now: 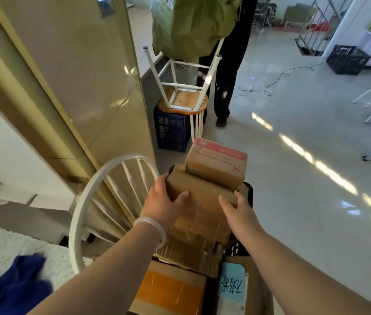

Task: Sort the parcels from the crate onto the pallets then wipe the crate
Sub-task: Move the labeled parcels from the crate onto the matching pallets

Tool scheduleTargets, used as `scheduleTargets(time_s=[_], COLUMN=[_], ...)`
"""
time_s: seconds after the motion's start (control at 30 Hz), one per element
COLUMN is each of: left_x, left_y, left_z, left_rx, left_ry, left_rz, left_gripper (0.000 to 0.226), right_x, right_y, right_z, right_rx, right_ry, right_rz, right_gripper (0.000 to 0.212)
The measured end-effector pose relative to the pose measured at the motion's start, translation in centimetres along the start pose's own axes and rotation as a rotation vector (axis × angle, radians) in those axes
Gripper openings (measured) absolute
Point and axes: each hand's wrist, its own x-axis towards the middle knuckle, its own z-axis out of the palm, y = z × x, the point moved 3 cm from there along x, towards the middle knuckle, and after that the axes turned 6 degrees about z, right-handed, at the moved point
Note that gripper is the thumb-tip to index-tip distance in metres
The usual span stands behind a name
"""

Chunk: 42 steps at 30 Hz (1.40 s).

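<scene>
A black crate (247, 196) in front of me is heaped with several cardboard parcels. Both hands hold a plain brown parcel (202, 189) on top of the heap. My left hand (165, 204) grips its left end, thumb on top. My right hand (236, 209) holds its near right corner. Behind it lies a brown parcel with a pink printed band (219, 159). Nearer me sit a box with orange tape (170, 289) and a pale blue packet with black writing (233, 285).
A white stool lies on its side (102, 201) at left beside a beige door (77, 76). Ahead, an upturned stool (184, 92) rests on a blue crate (172, 130). A person in dark trousers (227, 71) carries a green bag (191, 26). A blue cloth (14, 287) lies bottom left.
</scene>
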Motion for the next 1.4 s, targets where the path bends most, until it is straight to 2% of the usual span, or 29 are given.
scheduleTargets(time_s=[0.17, 0.27, 0.4, 0.47, 0.57, 0.67, 0.77, 0.87, 1.0, 1.1, 1.2, 1.3, 1.33, 1.4], left_x=[-2.5, -4.1, -6.9, -8.3, -9.7, -10.2, -10.6, -11.0, -11.5, -11.5, -11.6, -11.6, -11.7, -11.6], left_y=[-0.1, -0.2, -1.3, -2.3, -3.1, -3.2, -2.8, -2.6, -3.1, -3.5, -3.3, -2.8, -2.7, -2.8], left_z=[-1.9, -3.3, -4.7, -5.1, -5.7, -6.2, -6.6, -6.8, -6.7, -6.8, -7.2, -7.3, -7.3, -7.4], left_rx=[-0.07, -0.088, -0.232, -0.273, -0.302, -0.174, -0.122, -0.106, -0.097, -0.221, -0.329, -0.295, -0.282, -0.296], left_ry=[0.065, 0.064, 0.062, 0.042, -0.012, -0.049, -0.051, -0.039, -0.015, 0.006, 0.04, 0.031, 0.026, 0.022], left_rz=[-0.011, 0.011, 0.077, 0.091, 0.101, 0.122, 0.106, 0.123, 0.167, 0.126, 0.128, 0.164, 0.154, 0.147], left_gripper=[0.075, 0.068, 0.064, 0.064, 0.077, 0.095, 0.103, 0.099, 0.089, 0.077, 0.073, 0.072, 0.071, 0.066], right_x=[-3.4, -5.6, -8.4, -10.0, -11.7, -13.2, -14.0, -14.6, -15.4, -15.5, -15.3, -14.6, -15.1, -15.9], right_y=[0.0, 0.1, 0.7, 1.1, 1.6, 1.4, 1.1, 1.1, 1.3, 1.8, 2.3, 2.3, 1.9, 1.4], right_z=[0.2, 0.8, 1.4, 1.7, 1.9, 1.9, 2.0, 1.8, 1.6, 1.7, 1.9, 2.2, 2.2, 2.4], right_rx=[0.094, 0.185, 0.204, 0.193, 0.171, 0.124, 0.03, 0.024, 0.137, 0.199, 0.231, 0.271, 0.288, 0.357], right_ry=[0.069, 0.049, 0.034, 0.012, 0.031, 0.073, 0.104, 0.122, 0.172, 0.193, 0.229, 0.229, 0.214, 0.203], right_rz=[-0.038, -0.013, -0.011, -0.016, -0.016, -0.041, -0.065, -0.067, -0.028, 0.005, 0.002, -0.065, -0.082, -0.075], right_gripper=[0.065, 0.076, 0.094, 0.089, 0.089, 0.099, 0.11, 0.103, 0.09, 0.079, 0.084, 0.096, 0.091, 0.064])
